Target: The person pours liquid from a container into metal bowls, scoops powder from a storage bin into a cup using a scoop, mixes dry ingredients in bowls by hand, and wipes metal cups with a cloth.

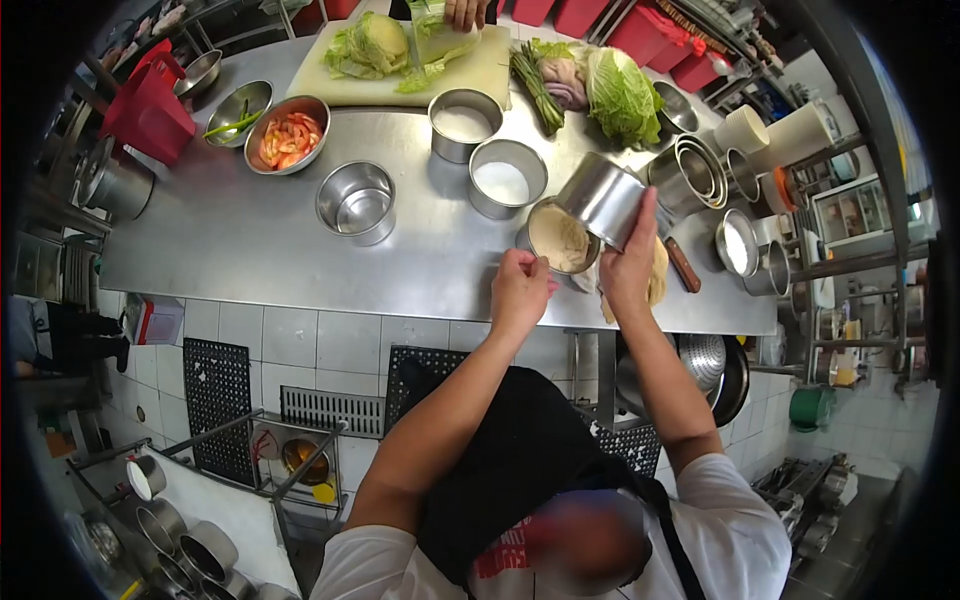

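Observation:
A shiny metal canister [604,203] is tipped over a round metal container of beige powder [560,240]. My right hand [632,262] holds the canister from its right side. At the near left rim of the powder container is my left hand [522,290], its fingers curled closed. Whether they grip the rim or something small is hidden. Just behind are two metal containers of white granules, one [503,186] close by and one [464,122] farther back. An empty metal container [357,200] stands to their left. Beside my right wrist lies a wooden handle [682,265].
Across the steel table [230,240], another person's hand [465,12] is over cut cabbage on a cutting board [310,85]. A bowl of tomato pieces [288,137] stands left. A whole cabbage [618,92] and nested metal containers [690,172] are at right.

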A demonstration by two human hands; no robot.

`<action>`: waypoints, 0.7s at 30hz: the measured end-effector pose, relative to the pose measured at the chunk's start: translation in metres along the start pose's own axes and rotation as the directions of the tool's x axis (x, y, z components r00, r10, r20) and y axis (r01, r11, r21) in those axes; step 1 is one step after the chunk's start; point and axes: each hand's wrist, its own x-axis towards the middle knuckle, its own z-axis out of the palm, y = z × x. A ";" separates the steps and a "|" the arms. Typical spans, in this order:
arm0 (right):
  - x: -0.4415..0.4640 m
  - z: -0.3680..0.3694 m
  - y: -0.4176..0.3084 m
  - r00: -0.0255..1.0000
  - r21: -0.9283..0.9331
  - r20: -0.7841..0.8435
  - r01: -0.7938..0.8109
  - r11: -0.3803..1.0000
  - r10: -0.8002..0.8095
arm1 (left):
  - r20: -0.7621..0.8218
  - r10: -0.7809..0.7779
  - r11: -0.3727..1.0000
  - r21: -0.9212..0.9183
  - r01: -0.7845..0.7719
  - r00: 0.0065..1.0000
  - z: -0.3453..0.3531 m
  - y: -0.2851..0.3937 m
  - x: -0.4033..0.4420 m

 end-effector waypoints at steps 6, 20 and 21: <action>0.002 0.000 -0.006 0.978 -0.092 -0.190 0.072 0.993 -0.088 | -0.012 0.186 0.958 0.225 -0.179 0.982 -0.015 0.003 0.022; -0.018 0.002 -0.020 0.981 -0.107 -0.097 -0.179 0.978 0.169 | 0.043 0.290 0.898 0.333 -0.288 0.956 -0.039 0.000 0.023; -0.018 0.002 -0.021 0.975 -0.066 -0.108 -0.204 0.977 0.196 | 0.078 0.373 0.841 0.394 -0.372 0.925 -0.040 -0.005 0.028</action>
